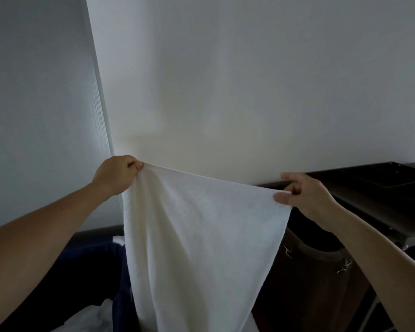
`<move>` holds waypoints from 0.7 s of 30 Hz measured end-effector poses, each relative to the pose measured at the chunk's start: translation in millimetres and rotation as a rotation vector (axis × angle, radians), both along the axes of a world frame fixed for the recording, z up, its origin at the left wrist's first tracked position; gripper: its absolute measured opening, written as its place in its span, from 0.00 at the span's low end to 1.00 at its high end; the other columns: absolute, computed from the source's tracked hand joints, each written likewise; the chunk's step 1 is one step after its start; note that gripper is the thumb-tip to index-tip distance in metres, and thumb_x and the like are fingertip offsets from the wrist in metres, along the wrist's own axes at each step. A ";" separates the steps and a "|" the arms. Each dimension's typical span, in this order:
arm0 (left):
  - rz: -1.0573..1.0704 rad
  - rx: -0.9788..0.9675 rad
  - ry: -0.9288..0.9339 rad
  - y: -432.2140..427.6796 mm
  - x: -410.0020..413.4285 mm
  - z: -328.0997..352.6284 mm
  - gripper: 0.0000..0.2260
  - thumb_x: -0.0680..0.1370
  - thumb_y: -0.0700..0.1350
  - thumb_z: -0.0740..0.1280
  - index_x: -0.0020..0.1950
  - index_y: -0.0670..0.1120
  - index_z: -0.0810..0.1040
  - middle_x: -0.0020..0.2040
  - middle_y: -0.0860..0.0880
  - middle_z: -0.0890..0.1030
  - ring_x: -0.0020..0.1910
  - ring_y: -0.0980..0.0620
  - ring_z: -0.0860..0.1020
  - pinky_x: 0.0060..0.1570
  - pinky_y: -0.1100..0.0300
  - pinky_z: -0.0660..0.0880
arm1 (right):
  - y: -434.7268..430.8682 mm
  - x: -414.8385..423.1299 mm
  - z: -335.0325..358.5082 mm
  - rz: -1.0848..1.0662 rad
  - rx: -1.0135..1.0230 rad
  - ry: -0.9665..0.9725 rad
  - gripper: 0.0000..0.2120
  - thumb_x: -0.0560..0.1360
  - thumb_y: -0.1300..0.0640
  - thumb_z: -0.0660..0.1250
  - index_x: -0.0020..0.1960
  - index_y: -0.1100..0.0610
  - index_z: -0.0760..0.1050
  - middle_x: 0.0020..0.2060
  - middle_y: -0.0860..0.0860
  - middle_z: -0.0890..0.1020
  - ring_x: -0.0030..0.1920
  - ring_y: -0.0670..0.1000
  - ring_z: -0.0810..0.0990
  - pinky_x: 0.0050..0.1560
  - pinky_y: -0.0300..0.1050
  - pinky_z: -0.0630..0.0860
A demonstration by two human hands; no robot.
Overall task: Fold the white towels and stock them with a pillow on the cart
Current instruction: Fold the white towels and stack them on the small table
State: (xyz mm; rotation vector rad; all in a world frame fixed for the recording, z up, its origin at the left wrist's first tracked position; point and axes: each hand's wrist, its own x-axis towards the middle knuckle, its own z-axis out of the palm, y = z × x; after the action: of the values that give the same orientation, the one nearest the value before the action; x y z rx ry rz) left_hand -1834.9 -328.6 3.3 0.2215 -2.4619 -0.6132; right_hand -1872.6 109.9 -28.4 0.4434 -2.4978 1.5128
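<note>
A white towel (197, 240) hangs spread out in front of me, held up by its top edge against a pale wall. My left hand (116, 174) grips the towel's upper left corner in a closed fist. My right hand (302, 195) pinches the upper right corner between thumb and fingers. The towel's lower end runs out of the bottom of the frame. The dark cart (381, 188) stands at the right, its top tray just behind my right hand. No pillow is in view.
A brown bag (321, 283) with a dark rim hangs on the cart below my right arm. A dark blue bin (101, 264) holding white linen (94, 315) sits at the lower left. A grey door or panel (34, 104) fills the left.
</note>
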 end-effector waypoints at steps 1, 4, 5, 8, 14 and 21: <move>-0.002 -0.006 0.001 1.8 -0.2 0.0 0.14 0.83 0.51 0.62 0.55 0.45 0.83 0.46 0.49 0.82 0.48 0.46 0.78 0.49 0.53 0.72 | 0.6 -0.1 -0.4 0.002 0.087 -0.054 0.15 0.72 0.56 0.77 0.55 0.50 0.78 0.36 0.46 0.83 0.39 0.45 0.82 0.46 0.41 0.76; 0.003 -0.015 -0.002 7.0 -0.9 -0.1 0.14 0.83 0.52 0.61 0.55 0.45 0.83 0.44 0.48 0.82 0.46 0.46 0.77 0.48 0.53 0.73 | 3.3 1.5 -1.0 0.003 0.202 -0.144 0.06 0.73 0.53 0.76 0.43 0.55 0.84 0.31 0.47 0.84 0.31 0.41 0.79 0.37 0.38 0.74; 0.003 -0.011 -0.006 8.2 -1.1 0.1 0.14 0.83 0.52 0.61 0.55 0.45 0.83 0.44 0.49 0.82 0.46 0.46 0.77 0.48 0.53 0.73 | 4.5 1.8 -2.0 -0.001 0.184 -0.154 0.08 0.74 0.52 0.75 0.41 0.56 0.83 0.31 0.46 0.84 0.29 0.40 0.78 0.36 0.38 0.73; -0.008 -0.003 -0.002 10.0 -2.9 0.5 0.14 0.83 0.52 0.61 0.55 0.46 0.83 0.43 0.50 0.81 0.46 0.47 0.77 0.48 0.54 0.72 | 8.9 4.3 -2.4 0.021 -0.034 -0.150 0.09 0.76 0.54 0.72 0.41 0.59 0.82 0.34 0.51 0.84 0.34 0.50 0.79 0.38 0.46 0.77; 0.029 0.228 0.038 7.6 -10.1 10.3 0.12 0.81 0.47 0.64 0.55 0.45 0.84 0.50 0.51 0.82 0.49 0.50 0.76 0.49 0.57 0.69 | 21.2 11.3 17.5 0.214 -0.552 -0.255 0.08 0.67 0.51 0.74 0.36 0.57 0.83 0.35 0.53 0.82 0.33 0.52 0.80 0.32 0.44 0.78; -0.125 0.304 -0.008 46.5 -4.9 -3.7 0.16 0.83 0.42 0.62 0.70 0.46 0.76 0.62 0.46 0.81 0.62 0.48 0.77 0.61 0.58 0.71 | -22.6 7.9 0.9 -0.056 -0.368 -0.295 0.08 0.73 0.60 0.75 0.40 0.65 0.80 0.30 0.56 0.82 0.25 0.49 0.78 0.24 0.40 0.74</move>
State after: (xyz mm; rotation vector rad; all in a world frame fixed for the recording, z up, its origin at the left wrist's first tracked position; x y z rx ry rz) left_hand -1839.7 -282.0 -0.4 0.1893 -2.3944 -1.0430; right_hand -1864.7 87.4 -27.5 0.0940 -2.3213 2.0862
